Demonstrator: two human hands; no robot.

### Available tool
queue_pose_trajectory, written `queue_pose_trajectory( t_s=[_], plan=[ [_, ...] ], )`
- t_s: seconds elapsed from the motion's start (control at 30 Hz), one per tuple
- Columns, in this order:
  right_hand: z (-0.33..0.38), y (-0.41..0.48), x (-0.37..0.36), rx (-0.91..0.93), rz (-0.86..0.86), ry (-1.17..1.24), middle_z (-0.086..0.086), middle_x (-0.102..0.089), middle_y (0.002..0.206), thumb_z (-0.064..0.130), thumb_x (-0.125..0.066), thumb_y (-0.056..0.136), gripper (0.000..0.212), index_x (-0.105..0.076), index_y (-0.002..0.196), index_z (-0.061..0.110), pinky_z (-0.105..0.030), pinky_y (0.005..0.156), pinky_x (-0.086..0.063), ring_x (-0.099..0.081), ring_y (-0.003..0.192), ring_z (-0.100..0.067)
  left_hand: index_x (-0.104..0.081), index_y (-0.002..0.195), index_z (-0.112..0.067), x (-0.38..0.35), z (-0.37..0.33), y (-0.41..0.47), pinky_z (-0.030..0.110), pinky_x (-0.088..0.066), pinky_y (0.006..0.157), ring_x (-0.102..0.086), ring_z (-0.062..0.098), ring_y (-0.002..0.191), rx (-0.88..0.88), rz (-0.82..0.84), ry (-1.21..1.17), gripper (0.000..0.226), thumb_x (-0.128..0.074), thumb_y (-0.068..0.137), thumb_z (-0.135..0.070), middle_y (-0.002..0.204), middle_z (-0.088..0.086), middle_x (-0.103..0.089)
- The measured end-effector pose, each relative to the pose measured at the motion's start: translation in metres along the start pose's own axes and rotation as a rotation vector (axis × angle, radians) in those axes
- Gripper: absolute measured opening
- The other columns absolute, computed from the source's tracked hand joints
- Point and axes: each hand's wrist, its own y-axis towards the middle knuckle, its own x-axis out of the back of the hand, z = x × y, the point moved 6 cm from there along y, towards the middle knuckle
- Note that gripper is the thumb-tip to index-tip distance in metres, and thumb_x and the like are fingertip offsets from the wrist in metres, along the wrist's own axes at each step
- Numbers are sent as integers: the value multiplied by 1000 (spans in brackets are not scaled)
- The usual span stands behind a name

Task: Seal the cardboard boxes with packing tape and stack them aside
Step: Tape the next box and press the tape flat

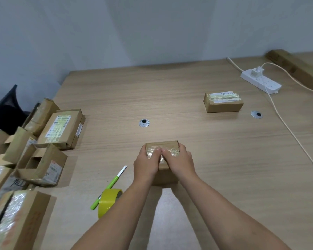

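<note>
Our left hand (146, 162) and right hand (177, 161) clasp the small box (162, 144) by its side edges, thumbs meeting on top. The table (170, 98) runs wide toward twelve o'clock, and the tape roll (107, 202) lies at eight.

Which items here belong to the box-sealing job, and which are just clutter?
Job: centre box, held by left hand and right hand; yellow tape roll; green cutter; taped box; box pile.
Lying about: power strip; charger plug; desk grommet.

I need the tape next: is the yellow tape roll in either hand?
No, the yellow roll of packing tape sits on the wooden table, while the left hand and right hand hold the small brown cardboard box.
</note>
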Motion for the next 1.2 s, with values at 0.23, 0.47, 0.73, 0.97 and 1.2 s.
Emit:
queue_pose_trajectory(
  t_s=[0.23, 0.47, 0.73, 0.97, 1.2],
  plan=[
    [6, -2, -5, 43, -7, 82, -6, -59, 137, 41, -57, 99, 54, -43, 147, 21, -28, 91, -40, -54, 125, -25, -65, 118, -22, 1, 3, 6, 40, -50, 96, -64, 23, 107, 8, -15, 73, 33, -58, 90, -38, 109, -4, -72],
    [1, 2, 0, 39, -3, 44, -5, -47, 153, 36, -38, 108, 50, -36, 156, 23, -33, 111, -34, -40, 142, -26, -50, 146, -23, 4, 7, 9, 33, -43, 106, -57, 15, 119, 106, -11, -81, 53, -53, 94, -32, 136, -9, -60],
    [4, 2, 5, 19, -14, 28, -5, -57, 140, 37, -39, 107, 46, -48, 147, 18, -32, 99, -40, -50, 128, -25, -76, 105, -22, 9, 7, 14, 32, -46, 72, -58, 17, 78, 145, -58, -108, 27, -53, 92, -27, 84, -2, -71],
    [12, 9, -5, -34, -25, -61, -9, -58, 129, 58, -60, 90, 65, -43, 135, 15, -37, 88, -44, -55, 116, -30, -58, 110, -25, 6, -5, 13, 28, -40, 67, -53, 9, 78, 101, -72, 66, 24, -64, 92, -40, 88, -10, -56],
    [9, 5, 0, -14, -22, 30, -12, -56, 134, 37, -44, 106, 45, -43, 145, 15, -30, 86, -36, -52, 115, -28, -73, 108, -21, 9, 4, 17, 38, -53, 83, -65, 23, 93, 92, -73, -30, 25, -52, 99, -33, 96, 1, -72]
  ],
)
